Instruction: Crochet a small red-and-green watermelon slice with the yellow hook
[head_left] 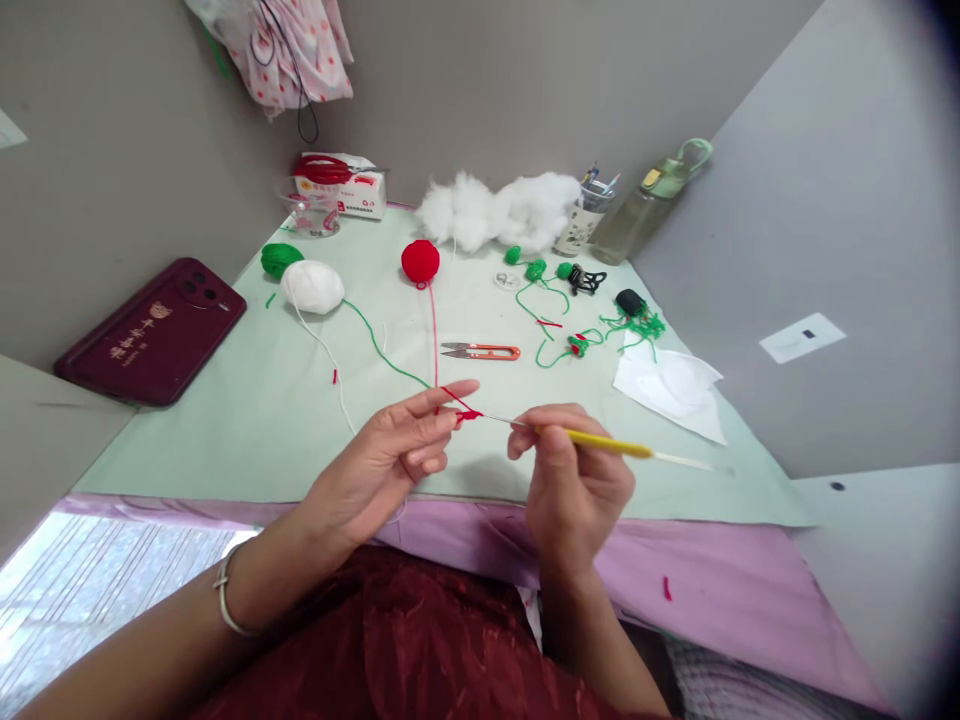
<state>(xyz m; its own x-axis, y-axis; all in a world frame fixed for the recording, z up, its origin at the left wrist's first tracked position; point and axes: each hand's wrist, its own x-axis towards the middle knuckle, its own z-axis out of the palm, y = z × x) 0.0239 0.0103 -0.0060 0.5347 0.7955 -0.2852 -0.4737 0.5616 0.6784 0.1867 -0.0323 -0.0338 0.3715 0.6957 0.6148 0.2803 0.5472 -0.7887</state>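
Observation:
My left hand (pixel 397 445) pinches a small piece of red crochet (pixel 469 414) between thumb and finger, with red yarn running over the raised index finger. That yarn (pixel 434 330) leads back to a red yarn ball (pixel 421 262). In my right hand (pixel 574 470) is a crochet hook (pixel 600 441) with a yellow handle, held like a pen. Its thin metal tip reaches to the red piece, touching it at the loops. Orange thread snips (pixel 481 352) lie on the table just beyond my hands.
White yarn (pixel 313 287) and green yarn (pixel 282 261) balls sit left, near a phone (pixel 150 330). White stuffing (pixel 495 210), a pen cup (pixel 583 218) and a bottle (pixel 649 205) stand at the back. Green crocheted pieces (pixel 535 270) and white paper (pixel 670 388) lie right.

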